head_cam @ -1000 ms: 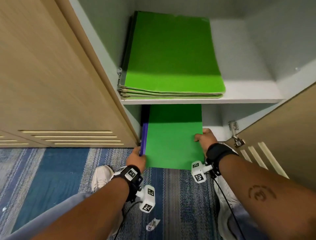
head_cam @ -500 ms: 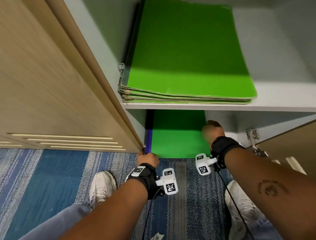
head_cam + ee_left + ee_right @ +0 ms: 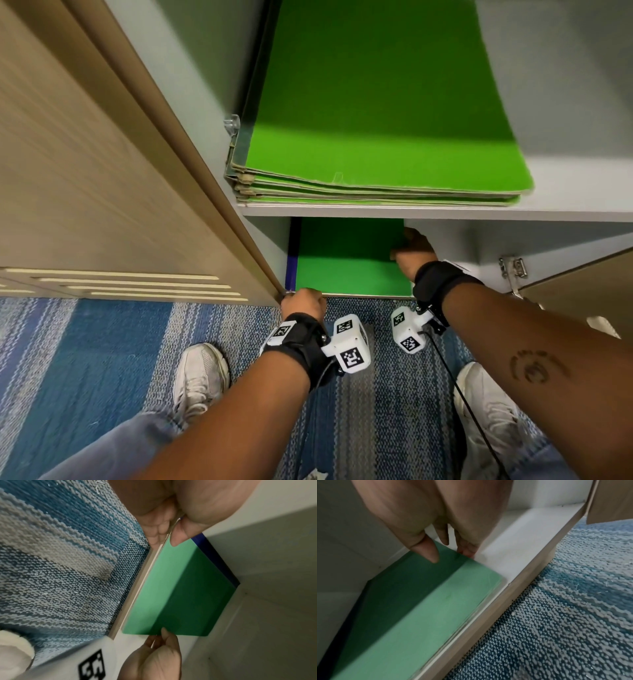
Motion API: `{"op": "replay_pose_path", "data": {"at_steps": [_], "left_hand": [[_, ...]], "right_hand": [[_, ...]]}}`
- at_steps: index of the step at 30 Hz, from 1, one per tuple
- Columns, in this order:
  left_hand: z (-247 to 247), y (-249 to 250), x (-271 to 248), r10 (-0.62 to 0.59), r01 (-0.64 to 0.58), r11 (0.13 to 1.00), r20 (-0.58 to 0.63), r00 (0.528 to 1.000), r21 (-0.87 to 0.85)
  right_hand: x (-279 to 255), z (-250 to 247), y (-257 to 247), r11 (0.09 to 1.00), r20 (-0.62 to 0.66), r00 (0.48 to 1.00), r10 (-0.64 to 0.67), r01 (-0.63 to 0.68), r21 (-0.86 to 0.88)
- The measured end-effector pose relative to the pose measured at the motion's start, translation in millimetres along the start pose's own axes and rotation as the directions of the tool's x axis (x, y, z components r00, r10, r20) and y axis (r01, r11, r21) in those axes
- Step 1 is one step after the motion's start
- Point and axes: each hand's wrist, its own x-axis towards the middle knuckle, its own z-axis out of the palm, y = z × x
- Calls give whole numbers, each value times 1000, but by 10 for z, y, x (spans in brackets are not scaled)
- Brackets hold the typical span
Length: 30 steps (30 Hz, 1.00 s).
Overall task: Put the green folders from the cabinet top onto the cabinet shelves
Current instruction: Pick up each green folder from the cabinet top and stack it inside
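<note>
a green folder (image 3: 349,260) with a dark blue spine is shown lying flat on the bottom shelf (image 3: 518,536) of the cabinet, its spine against the left wall and its front edge just inside the lip. its near left corner is pinched by the left hand (image 3: 303,303), thumb on top and fingers curled beneath. its right edge is pinched by the right hand (image 3: 412,250), thumb on the cover and fingertips at the edge. a stack of green folders (image 3: 376,113) is seen lying on the upper shelf (image 3: 565,192).

the step is judged to be the final seating of the folder. it is best done by keeping the folder flat, squaring the spine against the wall, and sliding both hands out level so that the cover is not lifted or dragged forward.

the stack above, both forearms and the carpet (image 3: 102,359) are given only by the head view. the thumb-over-edge pinch of the left hand is made plain only in the left wrist view, where the right hand is also seen at the far edge. the bare shelf floor to the right of the folder is shown best by the right wrist view.
</note>
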Motion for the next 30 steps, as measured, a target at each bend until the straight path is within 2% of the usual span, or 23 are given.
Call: {"op": "replay_pose_path", "data": {"at_steps": [1, 2, 3, 5, 9, 13, 16, 21, 25, 30], "left_hand": [[-35, -3, -75, 92, -88, 990, -34, 995, 112], [-25, -1, -76, 84, -76, 987, -49, 995, 139], [11, 34, -83, 24, -20, 997, -45, 999, 71], [26, 52, -7, -22, 23, 993, 5, 1000, -117], [61, 93, -51, -101, 135, 898, 103, 990, -418], [7, 96, -142, -80, 109, 929, 94, 992, -353], [-60, 126, -319, -101, 109, 933, 40, 994, -343], [-223, 403, -920, -82, 112, 908, 93, 992, -404], [-372, 707, -1639, 35, 37, 891, 151, 988, -453], [-670, 1043, -2524, 174, -46, 840, 187, 967, -541]], "right_hand": [[-28, 10, -28, 999, 18, 1000, 8, -8, -37], [-42, 30, -40, 997, 24, 1000, 5, -3, -78], [-66, 47, -54, 993, 26, 999, 21, -18, -118], [-119, 66, -69, 985, -2, 999, 43, -43, -166], [-158, 56, -43, 983, -7, 999, 39, -39, -182], [-312, -64, -119, 987, -1, 1000, 2, -2, -159], [-518, -227, -176, 998, -44, 999, 0, -2, -60], [-1002, -630, -400, 990, -53, 998, -20, 27, 135], [-1581, -915, -706, 940, -30, 999, 25, -13, 341], [-2415, -1291, -1192, 843, -7, 1000, -31, 30, 537]]}}
